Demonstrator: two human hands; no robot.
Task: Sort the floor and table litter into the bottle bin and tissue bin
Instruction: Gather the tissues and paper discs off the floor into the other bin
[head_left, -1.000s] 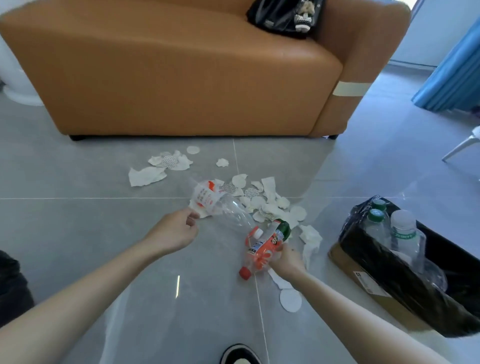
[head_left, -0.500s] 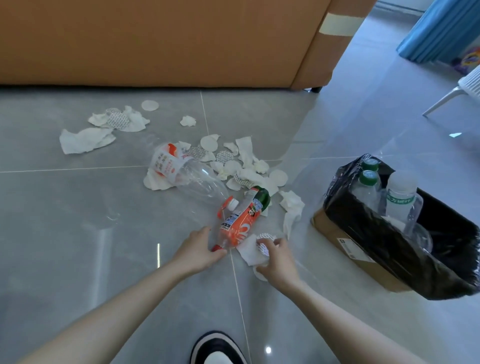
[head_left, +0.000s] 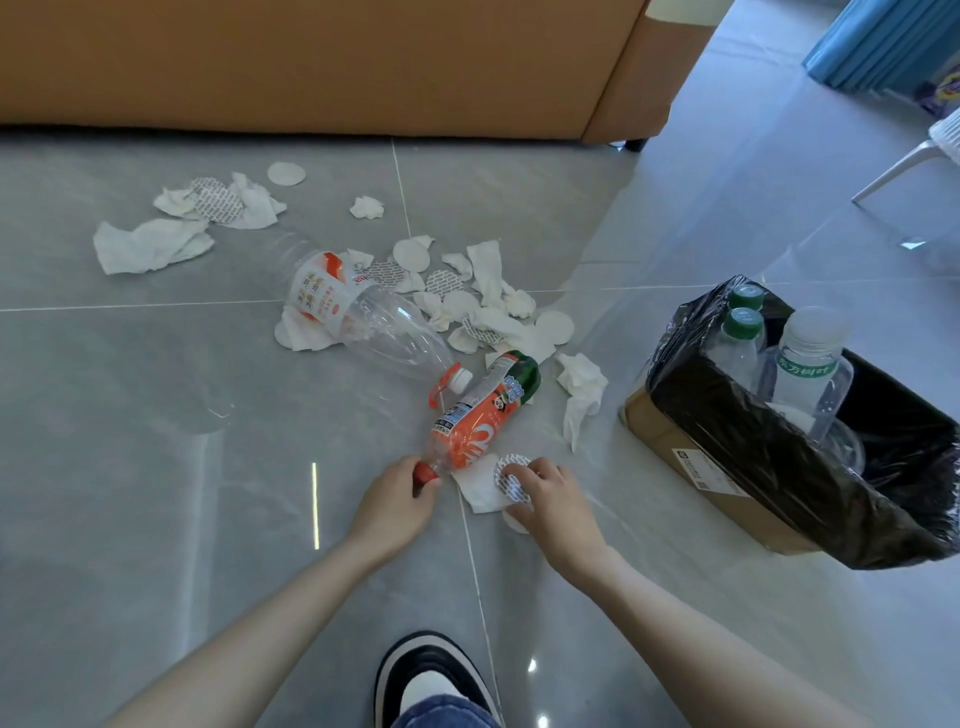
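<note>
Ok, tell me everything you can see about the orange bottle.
The orange bottle is clear plastic with an orange printed label, a green base and a red cap. It lies on its side on the floor, cap toward the person, where the left hand grips it. A tissue lies beside its neck.

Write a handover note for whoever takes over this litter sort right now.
Left hand grips the red-capped neck of the orange-labelled plastic bottle, which lies on the grey tiled floor.
Right hand pinches a round patterned paper pad beside it.
Done: several clear bottles stand in the black-bag-lined cardboard box.
Left: that bottle, the large clear plastic bottle, and the scattered white tissue scraps. No tissue bin in view.
</note>
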